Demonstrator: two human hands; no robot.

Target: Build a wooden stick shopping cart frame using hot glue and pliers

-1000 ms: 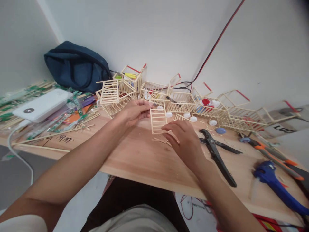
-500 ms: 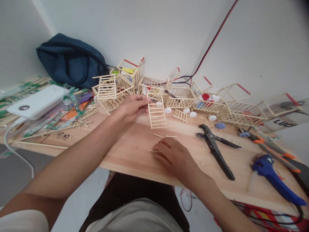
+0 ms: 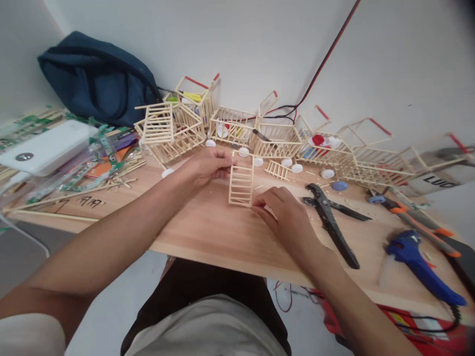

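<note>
Left hand [image 3: 215, 165]: thumb and fingers pinched on the upper left side of the frame [image 3: 241, 186], a small ladder of pale sticks. Right hand [image 3: 285, 212]: thumb and forefinger narrow, tips at the frame's lower right corner, pinching the end of its lowest stick [image 3: 241, 204]; cannot tell if that stick is fixed on. Frame is between the hands, over the middle of the worktop [image 3: 208, 227]; contact with the wood unclear.

Just behind the frame: white caps [image 3: 297, 168], plus a smaller panel [image 3: 277, 170] lying flat to the right. Further back, a row of stick carts [image 3: 280, 149] along the wall, several handles red at the end; one cart has a red cap [image 3: 318, 140] in it. Right of the right hand: black cutter [image 3: 336, 232] with arms spread, blue glue gun [image 3: 419, 267] near the edge, pliers [image 3: 426, 217] with orange-grey handles, blue cap [image 3: 339, 185] near the cutter. Far left: white power bank [image 3: 48, 148] on plastic wrappers, loose sticks [image 3: 126, 182] beside them, dark blue bag [image 3: 100, 81] behind.
</note>
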